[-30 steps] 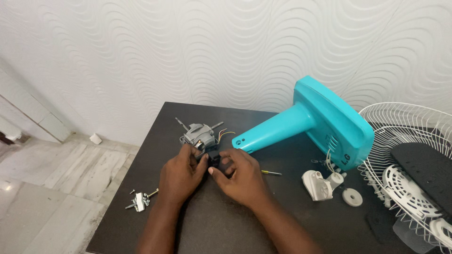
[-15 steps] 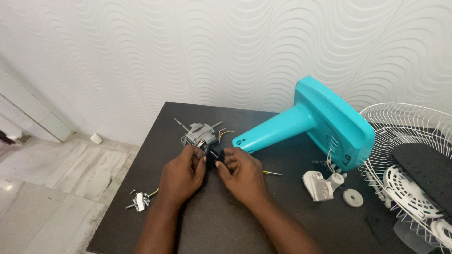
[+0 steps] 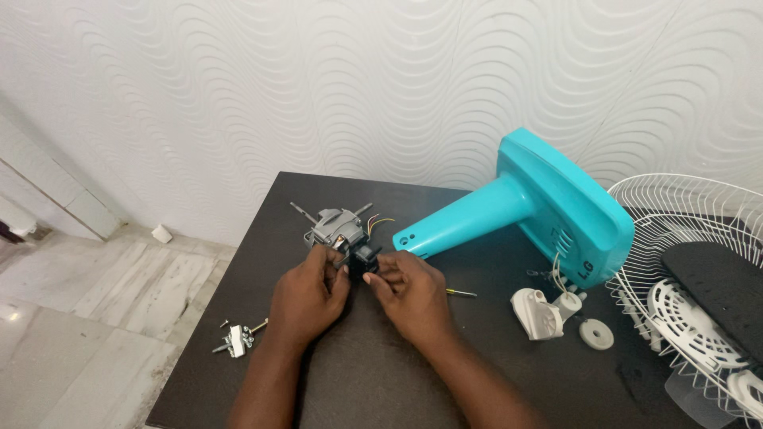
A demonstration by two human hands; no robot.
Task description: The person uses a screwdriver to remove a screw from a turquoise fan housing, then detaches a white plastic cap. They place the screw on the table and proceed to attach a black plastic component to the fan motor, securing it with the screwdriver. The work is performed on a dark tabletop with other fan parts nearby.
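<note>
A grey fan motor with a shaft sticking out both ends and coloured wires lies on the dark table. My left hand pinches the motor's near side. My right hand grips a small black part joined to the motor. Both hands meet just in front of the motor, and their fingertips hide where the part meets it.
A turquoise fan stand and base lies on its side to the right. White plastic pieces and a round washer sit beside it. A white wire grille fills the far right. A small metal bracket with screws lies near the left edge.
Both hands have shifted slightly up and toward the motor, and the small black part now shows between the fingertips. The motor stays in place.
</note>
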